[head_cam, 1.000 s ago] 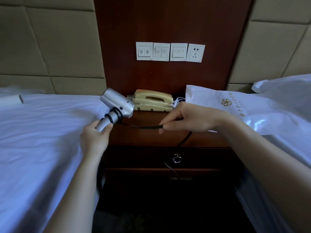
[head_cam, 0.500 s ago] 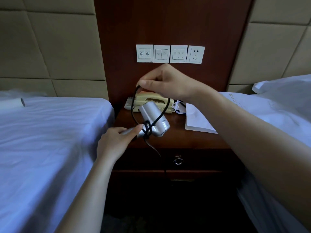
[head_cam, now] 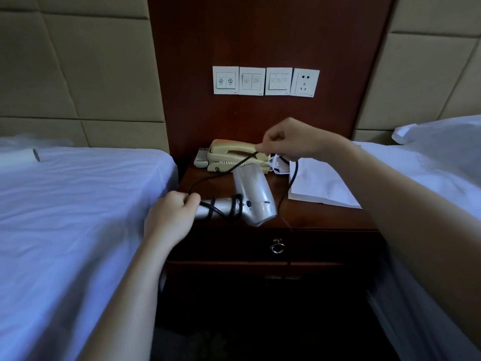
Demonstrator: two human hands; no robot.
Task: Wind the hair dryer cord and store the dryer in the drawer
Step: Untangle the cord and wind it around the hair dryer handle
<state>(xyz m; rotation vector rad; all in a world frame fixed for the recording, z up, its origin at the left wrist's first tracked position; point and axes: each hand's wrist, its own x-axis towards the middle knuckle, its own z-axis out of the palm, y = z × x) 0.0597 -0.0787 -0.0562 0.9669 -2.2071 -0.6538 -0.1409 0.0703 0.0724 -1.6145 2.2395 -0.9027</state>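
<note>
A silver hair dryer (head_cam: 253, 194) hangs just above the dark wooden nightstand (head_cam: 322, 217), its handle pointing left. My left hand (head_cam: 171, 217) grips the end of that handle. A black cord (head_cam: 221, 171) is looped a few times around the handle and runs up to my right hand (head_cam: 289, 142), which pinches it above the dryer. From there the cord drops down the right side and hangs past the shut drawer (head_cam: 234, 246) with its ring pull (head_cam: 277, 247).
A beige telephone (head_cam: 234, 155) and a remote (head_cam: 201, 160) sit at the back of the nightstand. A white paper bag (head_cam: 320, 183) lies on its right side. Beds with white sheets (head_cam: 78, 217) flank it. Switch plates and a socket (head_cam: 305, 83) are on the wall.
My right hand has come down and right with the cord after lifting it over the dryer. The dryer's nozzle has turned from pointing right to pointing away, and another loop lies on the handle.
</note>
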